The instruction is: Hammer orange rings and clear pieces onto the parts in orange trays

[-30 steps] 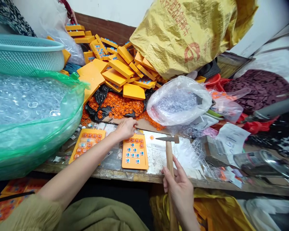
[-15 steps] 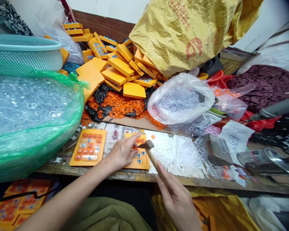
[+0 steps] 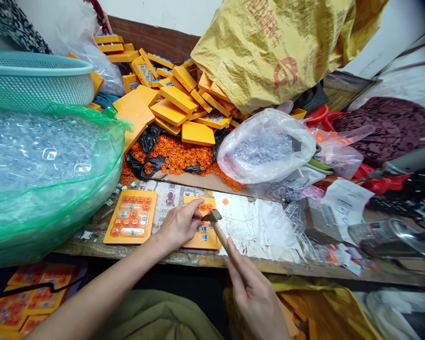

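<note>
My right hand (image 3: pixel 250 283) is wrapped round the wooden handle of a hammer (image 3: pixel 213 217). The hammer's metal head is over an orange-yellow panel (image 3: pixel 212 242) that lies on the bench. My left hand (image 3: pixel 180 222) rests on that panel's left part, its fingers bent close beside the hammer head. Whatever those fingertips press or pinch is hidden. Orange round caps show along the panel's top, and small blue-and-white parts sit lower down on it. To the left lies a second panel (image 3: pixel 151 231), fitted with orange caps and clear covers.
Behind the bench are a heap of orange-yellow panels (image 3: pixel 177 97) and loose orange caps (image 3: pixel 184 153). A green bag (image 3: pixel 102 182) of clear pieces stands left, a white bag (image 3: pixel 230 170) of clear pieces right. A glass jar (image 3: pixel 378 234) lies at the right.
The hammer head has moved slightly left and down, closer to my left fingertips. My right hand has shifted a little left with it. My left hand has barely moved.
</note>
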`<state>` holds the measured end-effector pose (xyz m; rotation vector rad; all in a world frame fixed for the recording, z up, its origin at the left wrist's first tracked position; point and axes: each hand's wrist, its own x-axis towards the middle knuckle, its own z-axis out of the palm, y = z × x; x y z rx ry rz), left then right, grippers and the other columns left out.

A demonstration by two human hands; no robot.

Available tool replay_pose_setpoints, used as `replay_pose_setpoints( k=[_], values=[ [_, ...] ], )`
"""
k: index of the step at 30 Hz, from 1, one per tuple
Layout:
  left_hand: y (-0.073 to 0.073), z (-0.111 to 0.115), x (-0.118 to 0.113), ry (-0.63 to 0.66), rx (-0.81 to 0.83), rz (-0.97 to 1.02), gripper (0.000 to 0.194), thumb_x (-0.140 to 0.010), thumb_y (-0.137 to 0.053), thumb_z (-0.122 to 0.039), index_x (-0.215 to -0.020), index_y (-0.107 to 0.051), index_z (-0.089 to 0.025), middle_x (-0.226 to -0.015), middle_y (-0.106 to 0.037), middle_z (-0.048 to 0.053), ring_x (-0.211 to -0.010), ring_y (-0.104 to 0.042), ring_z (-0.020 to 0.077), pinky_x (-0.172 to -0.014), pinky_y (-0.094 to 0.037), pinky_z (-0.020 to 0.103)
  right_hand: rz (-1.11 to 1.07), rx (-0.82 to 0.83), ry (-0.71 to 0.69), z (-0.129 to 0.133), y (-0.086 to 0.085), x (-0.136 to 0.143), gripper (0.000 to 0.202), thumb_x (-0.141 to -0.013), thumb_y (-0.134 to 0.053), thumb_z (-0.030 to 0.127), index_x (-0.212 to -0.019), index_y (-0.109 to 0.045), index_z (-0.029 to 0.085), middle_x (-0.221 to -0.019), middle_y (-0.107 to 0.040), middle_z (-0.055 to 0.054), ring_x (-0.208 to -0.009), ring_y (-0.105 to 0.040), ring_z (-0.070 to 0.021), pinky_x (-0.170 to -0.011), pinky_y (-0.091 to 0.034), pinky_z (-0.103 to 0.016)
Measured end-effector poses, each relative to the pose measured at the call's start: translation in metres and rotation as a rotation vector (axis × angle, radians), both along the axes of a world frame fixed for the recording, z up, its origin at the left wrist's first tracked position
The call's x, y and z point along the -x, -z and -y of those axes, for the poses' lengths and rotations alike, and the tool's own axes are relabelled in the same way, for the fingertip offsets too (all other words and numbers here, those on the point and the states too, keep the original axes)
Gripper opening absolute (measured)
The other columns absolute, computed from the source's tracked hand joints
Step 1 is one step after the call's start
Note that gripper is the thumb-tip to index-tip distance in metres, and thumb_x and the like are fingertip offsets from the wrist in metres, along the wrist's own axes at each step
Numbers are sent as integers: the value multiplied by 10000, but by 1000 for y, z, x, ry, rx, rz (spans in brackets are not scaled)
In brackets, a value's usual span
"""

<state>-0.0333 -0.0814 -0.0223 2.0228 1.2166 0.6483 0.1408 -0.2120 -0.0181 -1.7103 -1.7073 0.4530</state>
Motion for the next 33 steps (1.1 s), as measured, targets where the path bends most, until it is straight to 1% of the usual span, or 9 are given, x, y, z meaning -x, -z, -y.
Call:
replay_pose_setpoints(
  k=[4, 7, 10, 12, 14, 17, 21, 28, 33],
  values=[
    [-3, -11, 4, 23, -35, 45, 433, -779, -605, -143, -1208, -564, -176, -949, -740, 42, -883, -684, 187, -821, -537, 313, -211, 86, 94, -4, 5, -5, 388, -860, -567, 328, -1232, -627, 237, -1223, -651, -53, -1086, -643, -229, -914, -526, -300],
    [-13, -47, 13, -105, -123, -70, 272, -843, -524, -173, -1079, -659, -154, -1038, -720, 75, -941, -665, 181, -859, -517, 290, -367, 109, 253, -11, 9, -12, 459, -798, -637, 394, -1218, -643, 208, -1193, -668, -68, -1056, -652, -261, -892, -546, -357],
    [-21, -92, 21, -221, -172, -217, 281, -842, -488, -142, -1047, -680, -128, -1121, -687, 112, -1054, -619, 221, -960, -459, 342, -508, 120, 370, -21, 13, -14, 578, -758, -676, 429, -1285, -588, 210, -970, -730, -67, -780, -695, -228, -628, -591, -315],
    [-22, -114, 22, -214, -149, -257, 271, -790, -542, -125, -1013, -697, -133, -1068, -704, 106, -1032, -624, 243, -954, -459, 361, -598, 153, 395, -25, 15, -14, 665, -737, -699, 436, -1340, -531, 209, -752, -700, -25, -535, -614, -157, -434, -512, -253],
    [-20, -124, 20, -169, -120, -280, 246, -746, -591, -126, -955, -719, -155, -945, -730, 72, -931, -653, 228, -898, -486, 332, -690, 175, 411, -28, 14, -14, 736, -719, -718, 443, -1373, -486, 201, -630, -623, 25, -400, -475, -91, -342, -409, -209],
    [-11, -126, 15, -97, -95, -280, 218, -738, -624, -169, -927, -732, -175, -834, -728, 39, -815, -664, 187, -809, -509, 271, -800, 183, 431, -30, 11, -14, 817, -688, -742, 468, -1393, -447, 181, -628, -592, 43, -368, -382, -50, -320, -360, -187],
    [-2, -123, 12, -87, -135, -277, 224, -781, -571, -167, -937, -732, -166, -958, -695, 70, -923, -645, 206, -850, -496, 291, -852, 184, 443, -31, 9, -16, 838, -678, -759, 460, -1396, -434, 177, -619, -597, 38, -379, -387, -53, -324, -360, -182],
    [-16, -102, 16, -141, -186, -209, 302, -806, -563, -178, -1092, -658, -192, -956, -715, 40, -889, -653, 176, -852, -500, 283, -881, 157, 442, -29, 16, -18, 853, -689, -764, 436, -1417, -396, 185, -620, -596, 41, -389, -393, -57, -326, -350, -177],
    [-19, -96, 29, -164, -134, -262, 103, -734, -635, -158, -794, -720, -162, -830, -707, 56, -823, -650, 207, -805, -500, 313, -849, 160, 425, -30, 13, -16, 833, -702, -756, 429, -1412, -400, 178, -629, -597, 42, -397, -404, -55, -335, -367, -173]
  ],
)
